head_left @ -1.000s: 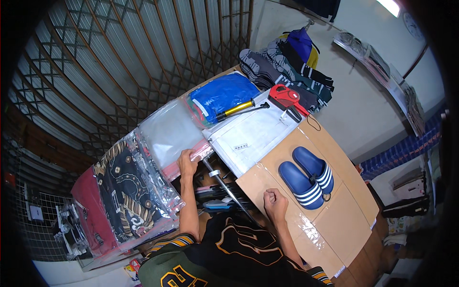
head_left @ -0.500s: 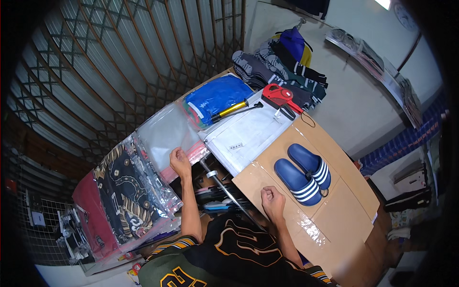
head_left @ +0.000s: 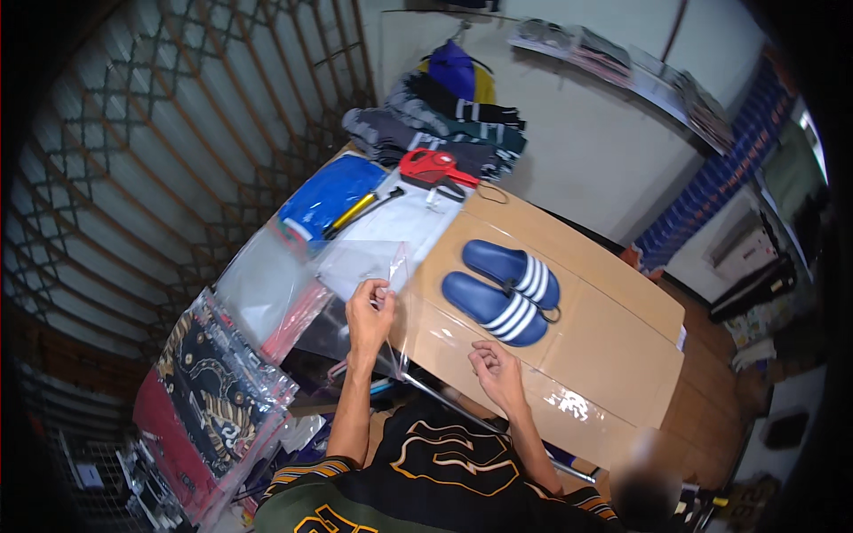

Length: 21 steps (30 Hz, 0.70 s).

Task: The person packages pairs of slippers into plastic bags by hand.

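Note:
My left hand [head_left: 370,315] is closed, pinching a clear plastic bag [head_left: 389,262] that spreads see-through over the gap between the bag pile and the cardboard. My right hand [head_left: 499,377] hovers over the cardboard's near edge, fingers curled in with nothing visible in them. Just beyond it lie two navy slide sandals [head_left: 502,293] with white stripes, side by side and joined by a small dark tie. They rest on the brown cardboard [head_left: 613,329].
Clear bags [head_left: 267,284] lie to the left, beside packed patterned garments [head_left: 222,382]. Farther back are a blue packet [head_left: 333,195], a yellow-and-black hand pump [head_left: 355,213], a red label gun [head_left: 435,167] and stacked socks [head_left: 444,129]. A metal rail [head_left: 453,404] runs near my body.
My left hand has moved right from the bag pile and now holds a clear bag. My right hand stays near the sandals. The view has turned to the right.

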{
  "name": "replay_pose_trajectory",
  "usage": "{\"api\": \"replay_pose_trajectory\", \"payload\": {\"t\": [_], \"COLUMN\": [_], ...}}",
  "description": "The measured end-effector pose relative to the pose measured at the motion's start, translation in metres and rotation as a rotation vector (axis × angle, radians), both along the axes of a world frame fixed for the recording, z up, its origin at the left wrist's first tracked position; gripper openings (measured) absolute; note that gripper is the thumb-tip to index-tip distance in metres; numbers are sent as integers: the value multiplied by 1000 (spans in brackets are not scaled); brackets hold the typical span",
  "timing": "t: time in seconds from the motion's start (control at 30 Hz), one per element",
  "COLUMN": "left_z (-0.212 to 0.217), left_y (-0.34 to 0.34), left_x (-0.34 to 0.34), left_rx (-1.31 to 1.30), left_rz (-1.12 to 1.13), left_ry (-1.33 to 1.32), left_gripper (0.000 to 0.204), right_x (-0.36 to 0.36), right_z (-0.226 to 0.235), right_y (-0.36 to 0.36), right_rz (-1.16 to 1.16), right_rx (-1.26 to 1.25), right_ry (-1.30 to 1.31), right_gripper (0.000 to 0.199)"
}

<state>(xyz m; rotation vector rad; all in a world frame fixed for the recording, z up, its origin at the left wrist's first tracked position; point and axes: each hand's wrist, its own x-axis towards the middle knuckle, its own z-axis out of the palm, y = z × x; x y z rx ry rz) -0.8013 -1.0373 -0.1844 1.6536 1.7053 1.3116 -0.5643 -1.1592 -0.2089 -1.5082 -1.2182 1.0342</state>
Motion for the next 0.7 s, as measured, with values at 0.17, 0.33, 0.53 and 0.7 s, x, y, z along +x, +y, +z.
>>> {"api": "replay_pose_trajectory", "payload": {"t": [0.17,0.33,0.53,0.7], "left_z": [35,67,73,60], "left_y": [-38,-89,-137,-162], "left_x": [101,194,281,335], "left_rx": [23,5,-35,-122], "left_rz": [-322,-717,-1007,-1172], "left_ry": [21,64,127,220], "left_gripper": [18,18,22,37], "right_x": [65,136,224,281], "right_z": [42,68,56,48], "right_y": [-20,-40,-85,-141], "right_rz": [-127,-254,-465,-676], "right_rx": [171,316,315,271], "right_ry": [-161,-359,-415,-424], "right_gripper": [36,63,33,22]}}
